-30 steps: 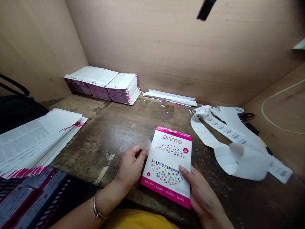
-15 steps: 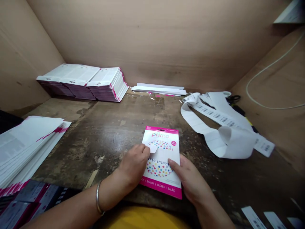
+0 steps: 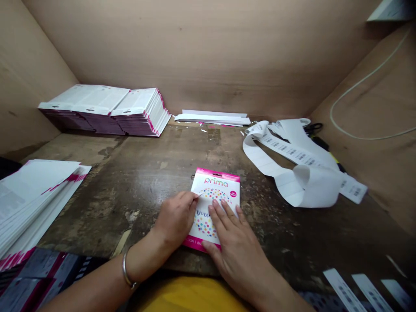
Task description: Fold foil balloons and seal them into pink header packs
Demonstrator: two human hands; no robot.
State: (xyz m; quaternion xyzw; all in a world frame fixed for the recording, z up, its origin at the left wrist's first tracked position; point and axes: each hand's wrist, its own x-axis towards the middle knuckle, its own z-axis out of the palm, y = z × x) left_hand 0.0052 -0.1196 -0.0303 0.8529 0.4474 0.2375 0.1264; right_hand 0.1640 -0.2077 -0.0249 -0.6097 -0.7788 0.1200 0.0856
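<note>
Pink-and-white rectangular cardboard packet (image 3: 203, 205) lies under our spread right hand (image 3: 233, 242); our left hand (image 3: 175, 219) pinches a thin pale slip (image 3: 200, 194), not yet released.

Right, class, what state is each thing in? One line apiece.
Balloon packet, front side up
Left hand, pinching a thin slip
Right hand, spread over the packet
Label strip, unrolled, looped
Back stack, neatly piled
Left pile, fanned out
Scissors, partly hidden, opening unclear
Cable, curved
Bracelet, worn
</note>
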